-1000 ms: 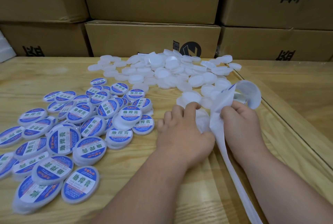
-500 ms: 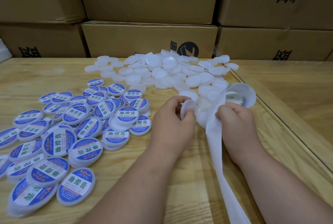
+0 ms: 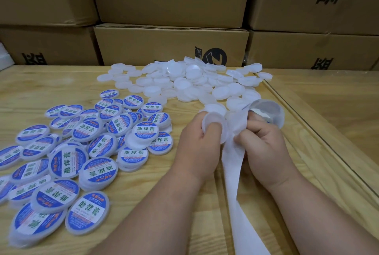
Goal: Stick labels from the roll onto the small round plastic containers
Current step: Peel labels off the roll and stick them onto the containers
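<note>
Head view, looking down: cardboard boxes stacked in two rows wall off the far side, printed with dark characters and one round logo. In front of them runs the pale wooden table, with a raised wooden edge rail cutting diagonally down the right side.

On the left, a big sprawl of labelled containers, blue-and-white stickers up, many overlapping and leaning on one another. Further back, just short of the boxes, sits the heap of blank white containers, piled loosely and reaching toward the rail.

A long white strip of label backing falls from between the hands down to the near edge, lying across the table and hiding the wood under it.

Now the hands, side by side, almost touching. Left hand has its fingers curled round a blank container, held tilted on edge just off the heap, thumb across its near face. Right hand pinches the strip with fingers bunched tight. Behind its knuckles sits the label roll, blurred and partly hidden by the fingers, with a hint of blue at its edge. Whether a sticker has lifted off I cannot tell.
</note>
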A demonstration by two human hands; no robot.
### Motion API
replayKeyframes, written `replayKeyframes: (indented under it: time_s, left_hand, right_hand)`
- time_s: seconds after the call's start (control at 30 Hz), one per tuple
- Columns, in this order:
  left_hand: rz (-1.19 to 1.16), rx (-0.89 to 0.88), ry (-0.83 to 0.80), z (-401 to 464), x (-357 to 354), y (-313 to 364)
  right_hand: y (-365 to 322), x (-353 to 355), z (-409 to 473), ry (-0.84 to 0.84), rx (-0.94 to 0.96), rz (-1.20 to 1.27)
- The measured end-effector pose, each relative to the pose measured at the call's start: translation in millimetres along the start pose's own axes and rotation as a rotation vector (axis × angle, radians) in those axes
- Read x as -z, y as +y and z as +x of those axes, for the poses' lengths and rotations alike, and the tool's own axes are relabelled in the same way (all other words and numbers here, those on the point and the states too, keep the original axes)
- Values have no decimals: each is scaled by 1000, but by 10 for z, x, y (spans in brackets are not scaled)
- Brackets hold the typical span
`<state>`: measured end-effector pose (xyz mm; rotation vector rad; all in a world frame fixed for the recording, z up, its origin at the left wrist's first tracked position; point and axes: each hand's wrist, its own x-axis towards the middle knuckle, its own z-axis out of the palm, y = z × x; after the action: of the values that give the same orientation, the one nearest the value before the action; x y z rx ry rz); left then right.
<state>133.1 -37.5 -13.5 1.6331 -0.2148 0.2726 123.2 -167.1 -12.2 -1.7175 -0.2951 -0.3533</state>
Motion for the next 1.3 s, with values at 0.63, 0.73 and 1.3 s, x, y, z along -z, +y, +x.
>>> replayKeyframes:
  time_s: [0.63, 0.73, 1.3]
  left_hand:
    - [31, 53, -41, -6, 2, -21]
    - [-109, 105, 66, 24, 12, -45]
    - [-186, 127, 109, 57, -3, -68]
  right_hand:
    - [84, 86, 74, 311, -155, 100]
    - [85, 66, 72, 254, -159, 120]
    - [3, 8, 23, 113, -177, 38]
